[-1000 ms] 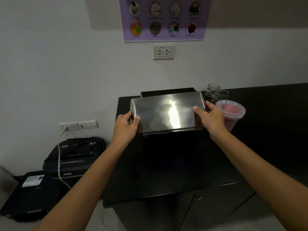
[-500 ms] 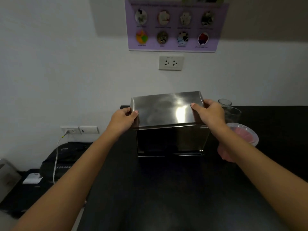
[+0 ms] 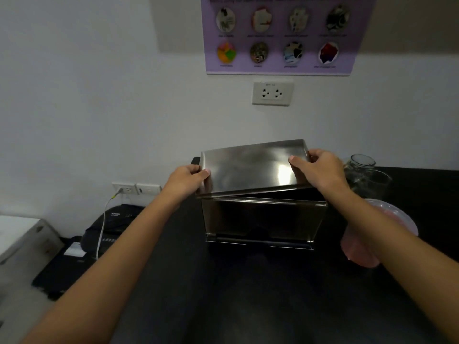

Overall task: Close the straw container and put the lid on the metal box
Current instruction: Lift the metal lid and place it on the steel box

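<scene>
Both hands, our left hand (image 3: 186, 179) and right hand (image 3: 320, 170), grip the lid (image 3: 250, 167) tilted over the metal box (image 3: 263, 217), not yet seated.

Steel lid (image 3: 253, 167) tilted over metal box (image 3: 263, 217) — unseated.
</scene>
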Tool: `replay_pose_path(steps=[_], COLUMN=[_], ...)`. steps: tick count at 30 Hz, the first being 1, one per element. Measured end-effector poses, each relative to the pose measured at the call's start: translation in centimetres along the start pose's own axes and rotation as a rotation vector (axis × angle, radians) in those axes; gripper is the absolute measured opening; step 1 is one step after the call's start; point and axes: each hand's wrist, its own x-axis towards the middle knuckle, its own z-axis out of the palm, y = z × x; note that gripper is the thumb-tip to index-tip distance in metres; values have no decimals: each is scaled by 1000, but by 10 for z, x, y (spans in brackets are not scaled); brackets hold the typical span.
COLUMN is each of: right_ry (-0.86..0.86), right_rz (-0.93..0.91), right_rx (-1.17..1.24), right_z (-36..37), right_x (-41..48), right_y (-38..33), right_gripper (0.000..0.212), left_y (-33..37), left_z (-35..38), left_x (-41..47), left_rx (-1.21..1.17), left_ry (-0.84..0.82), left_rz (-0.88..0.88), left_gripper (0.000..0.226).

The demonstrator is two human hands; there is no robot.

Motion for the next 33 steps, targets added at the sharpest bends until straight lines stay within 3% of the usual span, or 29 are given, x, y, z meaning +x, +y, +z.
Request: replay_pose_path(steps=[6, 9, 14, 20, 27, 33], right_ry=[12, 22, 78, 90, 69, -4], right_rz=[-3, -13, -2, -27, 8, 79], right_rx=[14, 36, 55, 39, -41, -94], right_z=[-2, -2, -5, -7, -7, -3], right_x=[2, 1, -2, -5, -9, -13], right_y=[2, 2, 7, 10, 16, 24], right_gripper=[38, 41, 40, 40, 38, 52], left_y=[-6, -7, -6, -6, -7, -10], left_z=[0, 0, 1, 5, 7, 7], left_x=[11, 14, 18, 19, 19, 16], left_rx=[-9, -5, 17, 99, 175, 190], left_ry=[-35, -53, -99, -67, -58, -63], left_rz=[-8, 6, 23, 40, 98, 125], left_gripper=[15, 24, 11, 38, 44, 49])
